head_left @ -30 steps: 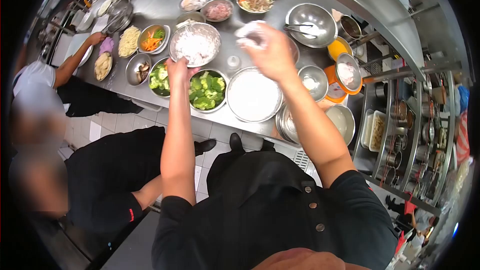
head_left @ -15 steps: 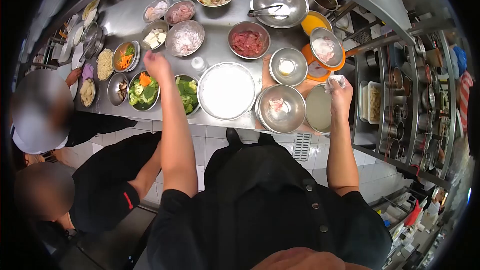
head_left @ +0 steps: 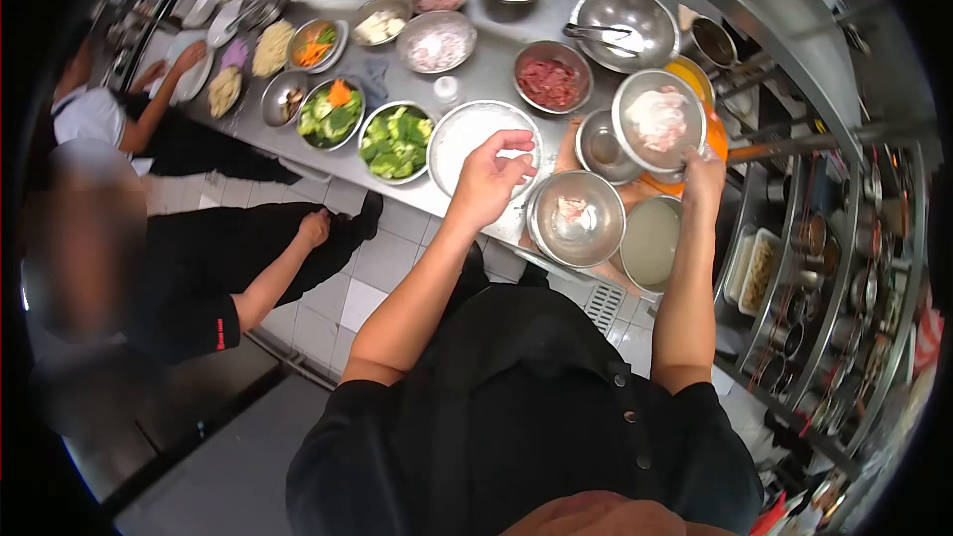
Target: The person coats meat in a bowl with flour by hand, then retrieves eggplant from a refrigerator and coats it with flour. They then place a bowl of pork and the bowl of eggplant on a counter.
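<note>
My right hand (head_left: 704, 177) grips the near rim of a steel bowl (head_left: 628, 119) with pale raw meat (head_left: 659, 120) in it. This bowl is held above the orange containers and overlaps a smaller steel bowl (head_left: 600, 149). Over the wide bowl of white powder (head_left: 459, 139) hovers my left hand (head_left: 486, 179), its fingers loosely curled and apart, with nothing visible in them. Between my hands, at the table edge, another steel bowl (head_left: 601, 238) contains a little pale meat (head_left: 571, 209). Beside it stands a tub of cloudy liquid (head_left: 652, 243), below my right wrist.
Bowls of broccoli (head_left: 395, 144), red meat (head_left: 551, 76) and carrot strips (head_left: 315, 47) stand on the steel table. Tongs (head_left: 599, 33) lie in a large bowl. A wire rack (head_left: 794, 283) with pans is at right. Co-workers (head_left: 189, 288) stand at left.
My left hand has moved right, from beside the white cubes to over the powder bowl. My right hand has taken hold of the meat bowl and raised it. The view has shifted left.
</note>
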Tool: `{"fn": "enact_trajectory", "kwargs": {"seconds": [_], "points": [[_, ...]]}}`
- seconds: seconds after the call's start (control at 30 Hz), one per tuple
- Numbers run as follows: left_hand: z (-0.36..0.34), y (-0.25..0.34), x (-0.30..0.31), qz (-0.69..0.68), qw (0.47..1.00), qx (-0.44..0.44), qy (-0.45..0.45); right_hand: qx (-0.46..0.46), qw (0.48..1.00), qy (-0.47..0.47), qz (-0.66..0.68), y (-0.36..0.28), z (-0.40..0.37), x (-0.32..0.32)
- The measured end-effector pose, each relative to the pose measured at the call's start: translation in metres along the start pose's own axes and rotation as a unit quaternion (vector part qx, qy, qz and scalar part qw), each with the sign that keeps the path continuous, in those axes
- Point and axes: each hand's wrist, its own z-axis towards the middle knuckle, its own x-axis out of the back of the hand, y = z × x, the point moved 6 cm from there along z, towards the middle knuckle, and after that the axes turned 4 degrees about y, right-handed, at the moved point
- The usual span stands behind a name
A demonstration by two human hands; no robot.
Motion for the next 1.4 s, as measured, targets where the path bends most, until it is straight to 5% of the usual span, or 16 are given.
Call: {"fn": "enact_trajectory", "kwargs": {"seconds": [0.07, 0.17, 0.23, 0.37, 0.43, 0.57, 0.7, 0.77, 0.83, 0.87, 0.93, 1.0, 1.07, 1.1, 1.4], "points": [[-0.014, 0.003, 0.009, 0.003, 1.0, 0.005, 0.014, 0.025, 0.993, -0.114, -0.021, -0.028, -0.043, -0.051], [-0.032, -0.007, 0.045, -0.056, 0.981, 0.015, 0.183, 0.079, 0.957, -0.223, -0.166, -0.021, -0.095, -0.136], [-0.049, -0.025, 0.099, 0.001, 0.96, 0.071, 0.272, 0.015, 0.936, -0.349, -0.039, -0.041, -0.132, -0.193], [-0.093, -0.039, 0.179, -0.026, 0.938, 0.071, 0.338, 0.104, 0.881, -0.424, -0.18, 0.0, -0.14, -0.282], [-0.111, -0.054, 0.209, -0.038, 0.931, 0.083, 0.355, 0.324, 0.747, -0.435, -0.385, 0.013, -0.164, -0.312], [-0.129, -0.064, 0.24, -0.076, 0.929, 0.084, 0.352, 0.37, 0.599, -0.486, -0.518, 0.051, -0.189, -0.347], [-0.128, -0.076, 0.268, -0.048, 0.937, 0.075, 0.338, 0.35, 0.657, -0.485, -0.46, 0.061, -0.167, -0.351], [-0.13, -0.066, 0.272, -0.042, 0.94, 0.085, 0.328, 0.251, 0.766, -0.5, -0.316, 0.073, -0.135, -0.343], [-0.132, -0.055, 0.272, -0.035, 0.942, 0.097, 0.321, 0.046, 0.885, -0.432, -0.167, 0.041, -0.136, -0.323], [-0.132, -0.051, 0.269, -0.028, 0.945, 0.102, 0.308, 0.045, 0.883, -0.435, -0.169, 0.017, -0.154, -0.319], [-0.131, -0.052, 0.264, -0.027, 0.951, 0.106, 0.29, -0.011, 0.917, -0.395, 0.055, -0.039, -0.199, -0.319], [-0.131, -0.047, 0.257, -0.021, 0.95, 0.109, 0.291, 0.079, 0.882, -0.464, -0.029, -0.071, -0.249, -0.335], [-0.131, -0.049, 0.252, -0.008, 0.948, 0.094, 0.303, 0.302, 0.803, -0.495, -0.137, -0.104, -0.307, -0.356], [-0.134, -0.043, 0.251, 0.014, 0.945, 0.085, 0.317, 0.521, 0.739, -0.374, -0.208, -0.112, -0.337, -0.359], [-0.215, -0.059, 0.331, -0.04, 0.887, 0.106, 0.448, 0.479, 0.623, -0.601, -0.141, -0.099, -0.419, -0.459]]}}
